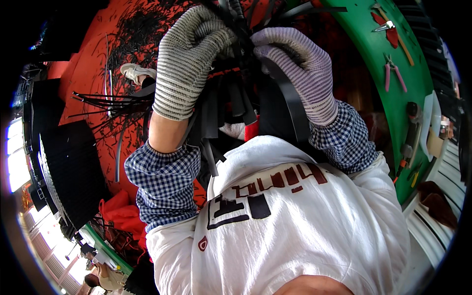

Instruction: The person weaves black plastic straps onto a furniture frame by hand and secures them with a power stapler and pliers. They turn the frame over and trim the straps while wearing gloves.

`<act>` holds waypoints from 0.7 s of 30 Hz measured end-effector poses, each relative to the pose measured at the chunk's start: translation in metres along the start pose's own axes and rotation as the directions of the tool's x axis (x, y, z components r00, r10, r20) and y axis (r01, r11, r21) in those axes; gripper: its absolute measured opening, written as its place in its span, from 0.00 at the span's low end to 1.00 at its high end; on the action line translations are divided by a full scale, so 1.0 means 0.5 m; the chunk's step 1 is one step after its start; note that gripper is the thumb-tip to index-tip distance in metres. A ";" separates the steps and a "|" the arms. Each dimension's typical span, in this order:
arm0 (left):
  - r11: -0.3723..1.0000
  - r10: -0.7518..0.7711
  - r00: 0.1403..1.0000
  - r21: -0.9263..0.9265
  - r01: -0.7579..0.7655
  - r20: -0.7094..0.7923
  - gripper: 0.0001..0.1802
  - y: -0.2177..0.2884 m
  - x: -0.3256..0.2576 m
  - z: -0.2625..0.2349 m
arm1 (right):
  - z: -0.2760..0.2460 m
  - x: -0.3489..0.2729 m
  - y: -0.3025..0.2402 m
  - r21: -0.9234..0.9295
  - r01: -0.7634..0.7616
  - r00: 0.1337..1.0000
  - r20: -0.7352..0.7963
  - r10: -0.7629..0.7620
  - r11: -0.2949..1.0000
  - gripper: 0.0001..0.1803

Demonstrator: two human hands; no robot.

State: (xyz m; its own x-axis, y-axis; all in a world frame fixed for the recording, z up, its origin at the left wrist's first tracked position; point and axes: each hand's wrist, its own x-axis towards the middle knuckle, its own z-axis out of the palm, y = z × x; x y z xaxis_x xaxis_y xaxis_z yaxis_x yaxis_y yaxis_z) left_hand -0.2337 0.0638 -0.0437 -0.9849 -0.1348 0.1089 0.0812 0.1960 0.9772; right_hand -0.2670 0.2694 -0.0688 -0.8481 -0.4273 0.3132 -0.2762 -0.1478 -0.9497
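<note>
Both my hands wear striped knit gloves and work at the top of the view on a dark piece made of black flat strips point(238, 22). My left hand point(186, 64) is closed, its thumb and fingers pressed together at the left side of this piece; its grip is partly hidden. On the other side my right hand point(302, 66) is closed, with thumb and bent fingers pinching a long black strip point(291, 98) that curves down toward my lap. Several loose strip ends point(210, 115) hang between my forearms. The piece's upper part runs out of view.
A green table point(361, 19) curves along the right, bearing pink-handled pliers point(395, 73), a wooden-handled tool point(406, 46) and a red cloth point(391, 35). Black scraps point(140, 29) litter the red floor point(88, 59). A dark ribbed stack point(71, 169) stands left; another person point(103, 275) is lower left.
</note>
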 end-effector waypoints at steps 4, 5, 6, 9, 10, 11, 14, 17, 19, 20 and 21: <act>0.996 0.077 0.997 0.041 -0.077 0.006 0.21 0.010 -0.012 0.015 | 0.007 0.007 0.005 -0.063 0.145 0.989 0.022 -0.144 0.987 0.08; 0.996 0.085 0.996 0.004 -0.085 0.001 0.23 0.009 -0.012 0.019 | 0.005 0.008 0.009 -0.066 0.144 0.990 0.020 -0.143 0.987 0.08; 0.996 0.085 0.996 0.002 -0.085 0.004 0.23 -0.003 -0.010 0.015 | 0.003 0.008 0.013 -0.111 0.151 0.988 0.049 -0.146 0.982 0.09; 0.996 0.093 0.995 0.013 -0.092 -0.031 0.21 -0.017 -0.014 0.005 | 0.001 0.009 0.006 -0.234 0.205 0.977 0.109 -0.184 0.950 0.10; 0.993 0.118 0.993 0.033 -0.118 -0.007 0.20 0.004 -0.020 0.015 | 0.000 0.009 0.004 -0.316 0.246 0.968 0.132 -0.215 0.916 0.10; 0.988 0.143 0.990 0.051 -0.143 0.017 0.20 0.015 -0.024 0.020 | -0.002 0.009 0.007 -0.315 0.245 0.968 0.132 -0.213 0.917 0.10; 0.977 0.201 0.979 0.066 -0.200 -0.009 0.18 0.010 -0.026 0.019 | -0.004 0.007 0.016 -0.375 0.331 0.943 0.175 -0.284 0.866 0.13; 0.985 0.169 0.985 0.042 -0.169 -0.018 0.15 0.014 -0.032 0.019 | 0.006 0.002 0.010 -0.267 0.267 0.963 0.119 -0.243 0.926 0.17; 0.988 0.148 0.989 -0.030 -0.149 -0.015 0.13 0.020 -0.035 0.017 | 0.011 0.004 -0.009 -0.312 0.145 0.989 0.083 -0.125 0.939 0.21; 0.990 0.131 0.991 0.054 -0.131 0.001 0.13 0.029 -0.035 0.015 | 0.012 0.006 -0.008 -0.312 0.145 0.989 0.084 -0.125 0.939 0.21; 0.984 0.113 0.993 0.138 -0.114 0.015 0.13 0.033 -0.035 0.013 | 0.010 0.010 -0.004 -0.291 0.107 0.990 0.116 -0.076 0.951 0.21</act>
State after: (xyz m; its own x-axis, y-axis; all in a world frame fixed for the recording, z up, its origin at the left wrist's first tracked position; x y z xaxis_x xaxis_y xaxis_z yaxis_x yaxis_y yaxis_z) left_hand -0.2161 0.0755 -0.0306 -0.9715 -0.0974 0.2159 0.1711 0.3420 0.9240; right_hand -0.2684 0.2629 -0.0654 -0.7665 -0.5157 0.3828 -0.4849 0.0738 -0.8714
